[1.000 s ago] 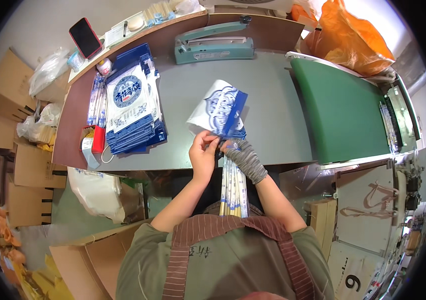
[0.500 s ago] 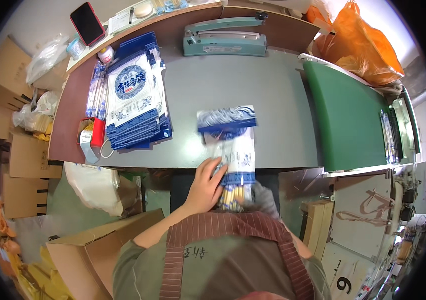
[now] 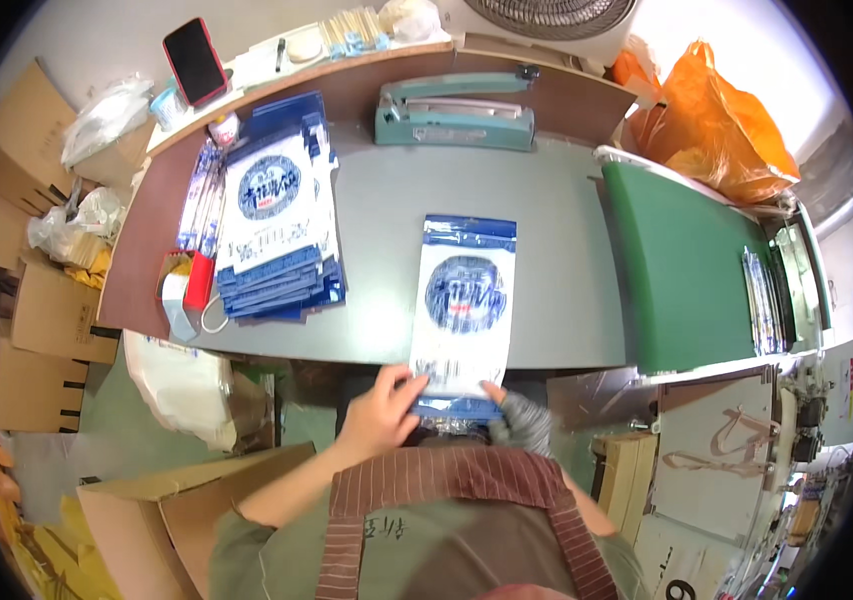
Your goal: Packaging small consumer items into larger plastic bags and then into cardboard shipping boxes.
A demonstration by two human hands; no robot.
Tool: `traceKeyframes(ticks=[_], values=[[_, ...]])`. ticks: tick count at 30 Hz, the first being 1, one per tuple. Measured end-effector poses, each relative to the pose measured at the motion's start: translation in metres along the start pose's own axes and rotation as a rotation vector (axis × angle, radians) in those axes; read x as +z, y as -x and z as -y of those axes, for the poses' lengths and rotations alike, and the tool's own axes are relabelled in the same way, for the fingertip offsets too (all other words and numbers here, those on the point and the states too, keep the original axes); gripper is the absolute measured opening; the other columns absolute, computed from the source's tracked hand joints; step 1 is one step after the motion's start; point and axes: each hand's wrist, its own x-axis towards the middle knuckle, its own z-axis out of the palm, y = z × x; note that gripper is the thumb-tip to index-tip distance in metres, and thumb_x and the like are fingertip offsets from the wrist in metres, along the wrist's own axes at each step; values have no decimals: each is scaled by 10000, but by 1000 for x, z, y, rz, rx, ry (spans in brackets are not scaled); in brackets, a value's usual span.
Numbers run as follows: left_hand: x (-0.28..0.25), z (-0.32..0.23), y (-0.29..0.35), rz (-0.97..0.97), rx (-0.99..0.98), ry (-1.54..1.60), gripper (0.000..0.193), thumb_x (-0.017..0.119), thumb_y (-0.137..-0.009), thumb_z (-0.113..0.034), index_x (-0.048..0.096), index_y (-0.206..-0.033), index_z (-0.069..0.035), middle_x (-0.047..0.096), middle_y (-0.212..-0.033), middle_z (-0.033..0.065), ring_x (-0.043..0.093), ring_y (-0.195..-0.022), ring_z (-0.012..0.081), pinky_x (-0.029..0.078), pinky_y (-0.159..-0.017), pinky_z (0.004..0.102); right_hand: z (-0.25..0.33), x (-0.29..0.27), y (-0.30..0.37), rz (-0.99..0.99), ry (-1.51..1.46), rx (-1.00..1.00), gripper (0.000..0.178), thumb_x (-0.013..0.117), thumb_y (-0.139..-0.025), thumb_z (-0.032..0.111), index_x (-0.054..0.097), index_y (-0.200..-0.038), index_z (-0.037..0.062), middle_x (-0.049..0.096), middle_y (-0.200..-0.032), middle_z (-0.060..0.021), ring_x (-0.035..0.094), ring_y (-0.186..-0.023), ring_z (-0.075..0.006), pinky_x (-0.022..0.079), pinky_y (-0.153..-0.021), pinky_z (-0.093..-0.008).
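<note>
A flat white-and-blue plastic bag (image 3: 464, 345) lies lengthwise on the grey table, its near end reaching past the front edge. My left hand (image 3: 382, 412) grips the bag's near left side, fingertips on its surface. On the near right side my right hand (image 3: 519, 420), in a grey fingerless glove and slightly blurred, has its thumb on top and the other fingers out of sight. At the bag's near end a bit of shiny patterned wrapping (image 3: 450, 424) shows; the rest of it is hidden.
To the left lies a stack of matching bags (image 3: 272, 215), beside a small red box (image 3: 187, 280). A teal heat sealer (image 3: 457, 125) stands at the back. On the right is a green board (image 3: 682, 270). An open carton (image 3: 187, 510) sits below, left.
The bag's far flap has gone from folded over to lying flat. The wrapped chopsticks that stuck out at the near end are now almost out of sight. Both hands are at the bag's sides.
</note>
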Motion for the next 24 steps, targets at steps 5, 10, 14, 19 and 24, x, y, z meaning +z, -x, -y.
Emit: traceKeyframes(ticks=[5, 10, 14, 19, 24], values=[[-130, -67, -109, -80, 203, 291, 347, 559, -748, 49, 608, -1078, -45, 604, -1011, 70, 607, -732, 116, 503, -607, 249, 199, 47, -10, 72, 676, -864, 205, 634, -785, 104, 707, -975, 80, 635, -695, -36, 548, -587, -111, 434, -532, -248], [-199, -95, -180, 112, 50, 407, 395, 474, -772, 58, 595, -1135, -43, 612, -1010, 65, 591, -597, 80, 474, -511, 205, 290, 69, -26, 208, 767, -766, 238, 582, -762, 8, 710, -958, 55, 657, -698, -42, 570, -606, -89, 470, -580, -237], [-205, -98, -194, 190, 20, 378, 436, 457, -749, 52, 579, -1164, -5, 626, -1068, 116, 594, -585, 101, 501, -539, 220, 298, 75, -64, 283, 797, -564, 231, 522, -820, 37, 702, -965, 25, 580, -636, 43, 431, -484, -18, 355, -443, -179], [-217, -86, -203, 54, -2, 358, 311, 489, -808, -23, 632, -1079, 32, 662, -893, 145, 654, -666, 143, 544, -604, 254, 302, 92, -82, 332, 791, -516, 206, 564, -843, 139, 700, -967, 45, 579, -614, 15, 468, -479, -37, 388, -442, -194], [-180, -70, -231, -116, 357, -166, 443, 722, -765, -324, 653, -1031, 23, 657, -929, 144, 637, -834, 261, 495, -764, 365, 308, 106, -125, 446, 840, -819, 223, 542, -860, 189, 712, -953, 79, 559, -595, 7, 482, -463, -55, 372, -409, -203]])
